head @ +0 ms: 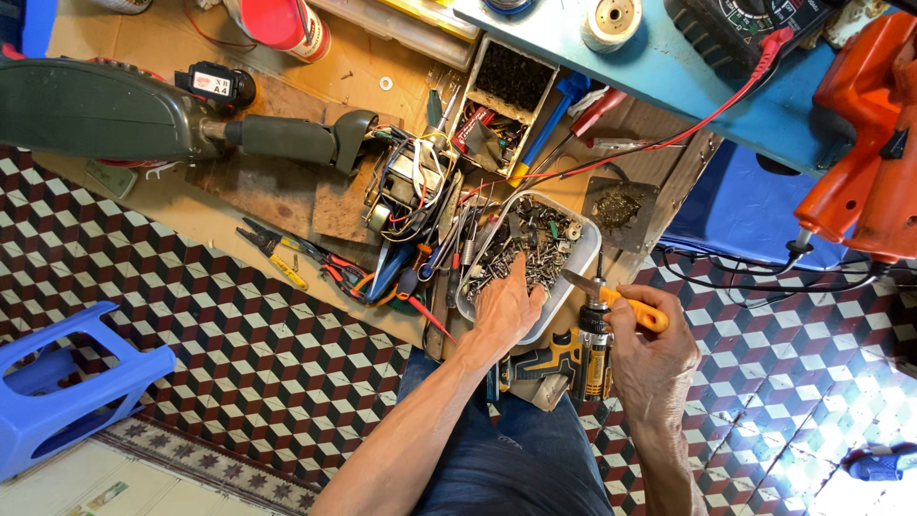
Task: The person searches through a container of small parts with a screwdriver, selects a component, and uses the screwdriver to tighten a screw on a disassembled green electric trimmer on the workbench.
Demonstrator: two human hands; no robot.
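Left hand (506,308) fingers-down among grey screws (535,250); right hand (654,358) gripping orange-handled knife (616,298).

A small repair workshop: a low bench crowded with pliers (330,268), screwdrivers (549,119), a tray of screws (535,248), loose wiring (411,191) and a multimeter (745,24), above a patterned tile floor (191,325).

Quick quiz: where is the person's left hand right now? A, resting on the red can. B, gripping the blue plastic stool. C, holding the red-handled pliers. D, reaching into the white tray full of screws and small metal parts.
D: the left hand has its fingers down among the screws in the white tray, while the right hand holds an orange-handled tool beside it.
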